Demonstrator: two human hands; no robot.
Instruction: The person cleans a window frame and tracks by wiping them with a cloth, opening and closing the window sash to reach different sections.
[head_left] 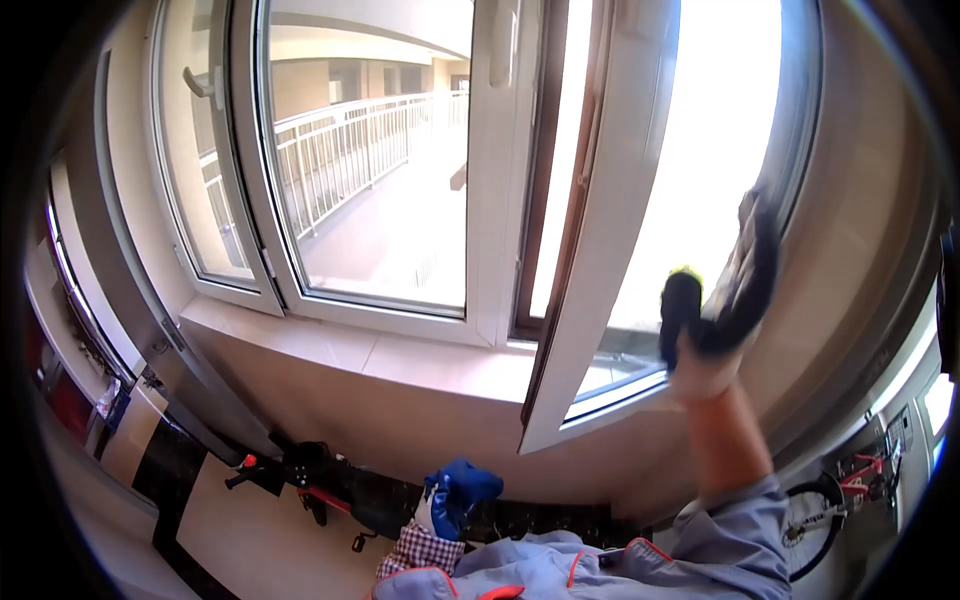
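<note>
My right hand point(722, 300), in a dark glove with a pale greyish part, reaches up against the bright pane of the opened window sash point(625, 210). The thumb stands apart from the fingers, which stretch upward near the sash's right edge and are slightly blurred. A small yellow-green patch point(686, 271) shows at the thumb's tip; what it is I cannot make out. No held object can be seen in this hand. My left hand is out of view.
Left of the sash is a closed window point(370, 311) above a tiled sill point(420, 366). Below are a dark balance-like bike point(325, 495), a blue bundle point(465, 492) and checked fabric point(425, 548). A red bicycle point(860, 475) stands at lower right.
</note>
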